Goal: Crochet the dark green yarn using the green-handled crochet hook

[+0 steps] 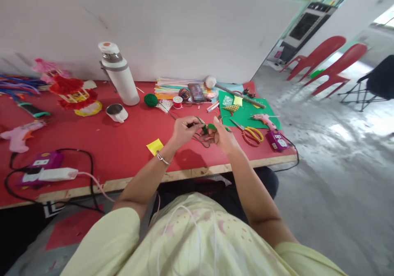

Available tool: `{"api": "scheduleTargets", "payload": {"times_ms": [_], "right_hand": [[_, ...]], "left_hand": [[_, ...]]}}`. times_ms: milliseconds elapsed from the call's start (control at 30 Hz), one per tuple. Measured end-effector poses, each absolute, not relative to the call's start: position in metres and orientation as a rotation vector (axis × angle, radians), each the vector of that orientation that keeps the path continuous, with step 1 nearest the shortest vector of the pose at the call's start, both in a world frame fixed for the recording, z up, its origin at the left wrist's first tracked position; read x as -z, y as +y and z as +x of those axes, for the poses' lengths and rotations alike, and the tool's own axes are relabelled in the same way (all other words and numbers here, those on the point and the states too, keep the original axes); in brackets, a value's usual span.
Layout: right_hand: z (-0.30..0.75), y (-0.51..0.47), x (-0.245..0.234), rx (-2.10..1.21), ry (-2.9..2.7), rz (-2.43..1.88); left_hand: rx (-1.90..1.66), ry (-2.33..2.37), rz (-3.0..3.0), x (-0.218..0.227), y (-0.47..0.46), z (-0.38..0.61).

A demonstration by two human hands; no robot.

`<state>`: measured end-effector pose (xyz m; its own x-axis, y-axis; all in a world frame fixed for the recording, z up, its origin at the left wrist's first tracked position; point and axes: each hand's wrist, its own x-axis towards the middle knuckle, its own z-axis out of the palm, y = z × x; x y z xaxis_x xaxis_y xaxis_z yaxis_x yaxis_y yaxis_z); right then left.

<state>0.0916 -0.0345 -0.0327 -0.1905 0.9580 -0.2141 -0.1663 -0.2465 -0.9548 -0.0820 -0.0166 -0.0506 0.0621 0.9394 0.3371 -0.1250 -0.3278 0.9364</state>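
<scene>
Both my hands are raised over the front middle of the red table [141, 134]. My left hand [185, 130] has its fingers pinched on dark green yarn [203, 143], which hangs in loops between the hands. In my right hand [224, 138] a small green piece [211, 126] is gripped between thumb and fingers, with yarn around it; its exact kind is partly hidden by the fingers. A strand runs back from the left hand toward a green yarn ball [150, 100]. Scissors [250, 134] with yellow and red handles lie right of my right hand.
Left are a steel-lined mug [117, 112], a white thermos [121, 77], a pink glue gun [23, 135] and a purple power box [46, 165] with cables. Another glue gun [265, 120] rests on green sheet [243, 118]. A yellow paper [154, 146] lies near my left wrist.
</scene>
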Motion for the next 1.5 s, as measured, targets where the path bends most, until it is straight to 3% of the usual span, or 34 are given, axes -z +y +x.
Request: {"api": "scheduleTargets", "payload": {"times_ms": [733, 967, 1100, 1333, 1500], "right_hand": [[0.099, -0.041, 0.027, -1.313, -1.329, -1.116], [0.127, -0.028, 0.040, -1.230, -1.422, -1.072], [0.147, -0.008, 0.038, -1.340, -1.408, -1.082], [0.181, 0.050, 0.044, -1.921, -1.135, -0.830], [0.192, 0.072, 0.054, -1.815, -1.216, -0.928]], "left_hand": [[-1.410, 0.784, 0.783, 0.045, -0.023, -0.076], [-1.200, 0.675, 0.598, 0.042, -0.020, -0.059], [-1.300, 0.815, 0.693, 0.044, -0.007, -0.045], [-1.383, 1.041, 0.921, 0.048, 0.028, -0.017], [-1.345, 1.098, 0.933, 0.054, 0.042, -0.001]]}}
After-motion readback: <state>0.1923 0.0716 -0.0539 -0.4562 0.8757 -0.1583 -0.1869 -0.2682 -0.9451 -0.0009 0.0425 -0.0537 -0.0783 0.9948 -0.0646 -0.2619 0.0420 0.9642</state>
